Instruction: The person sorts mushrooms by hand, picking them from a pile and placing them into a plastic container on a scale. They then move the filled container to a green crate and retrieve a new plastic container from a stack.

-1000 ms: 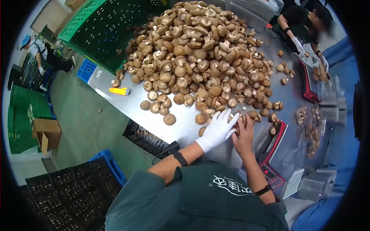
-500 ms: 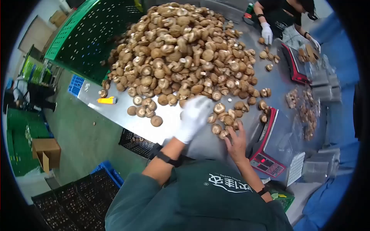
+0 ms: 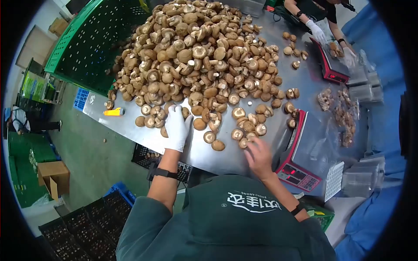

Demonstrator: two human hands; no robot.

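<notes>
My left hand (image 3: 177,128), in a white glove, reaches to the near edge of the mushroom pile (image 3: 191,56). Its fingers and thumb are apart, with a brown mushroom (image 3: 186,113) beside the thumb and a small group of mushrooms (image 3: 149,121) to the left. My right hand (image 3: 260,157) is bare, its fingers loosely bent and spaced. The fingertips meet the near side of a cluster of mushrooms (image 3: 249,126), some lying stem up. Two mushrooms (image 3: 214,142) sit on the metal table (image 3: 209,158) between my hands.
A red scale (image 3: 300,174) stands right of my right hand. Another scale (image 3: 335,74) is beside a co-worker's gloved hands at the far right. A green crate (image 3: 82,52) lies tipped at the left; a yellow-orange tool (image 3: 113,112) rests near the table edge. Packed mushrooms (image 3: 344,117) lie right.
My left hand has moved left, from the middle of the table to the left group of mushrooms. Two mushrooms now show where it was. My right hand stays by its cluster, fingers more bent.
</notes>
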